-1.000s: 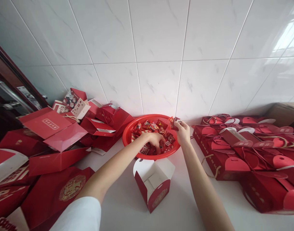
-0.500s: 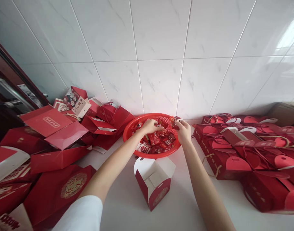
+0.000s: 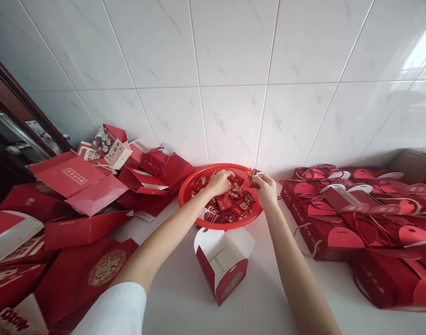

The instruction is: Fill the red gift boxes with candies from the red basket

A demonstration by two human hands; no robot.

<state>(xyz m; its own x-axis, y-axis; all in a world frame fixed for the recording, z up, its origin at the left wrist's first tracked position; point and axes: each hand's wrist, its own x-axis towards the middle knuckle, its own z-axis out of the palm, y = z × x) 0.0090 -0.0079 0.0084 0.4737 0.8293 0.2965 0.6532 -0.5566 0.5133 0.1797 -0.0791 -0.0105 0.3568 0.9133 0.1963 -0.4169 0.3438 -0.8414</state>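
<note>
An oval red plastic basket (image 3: 185, 205) stands against the wall with many small red candy packets (image 3: 224, 202) inside. My left hand (image 3: 220, 182) is over the basket, its fingers curled together among the packets; what they hold, if anything, is hidden. At the basket's right rim, my right hand (image 3: 267, 188) is closed on red packets (image 3: 256, 175), one with white print. In front of the basket sits an open small carton (image 3: 222, 265), red outside and white inside, its flaps up and no contents visible.
Unclosed red boxes (image 3: 90, 186) lie piled on the left, by a dark door with a metal handle (image 3: 16, 135). Rows of closed red boxes (image 3: 324, 232) with cord handles fill the right side. A tiled wall (image 3: 230, 121) rises behind the white table (image 3: 262, 298).
My left hand's fingers have drawn together and the hand has shifted slightly within the basket. My right hand stays at the rim with its packets.
</note>
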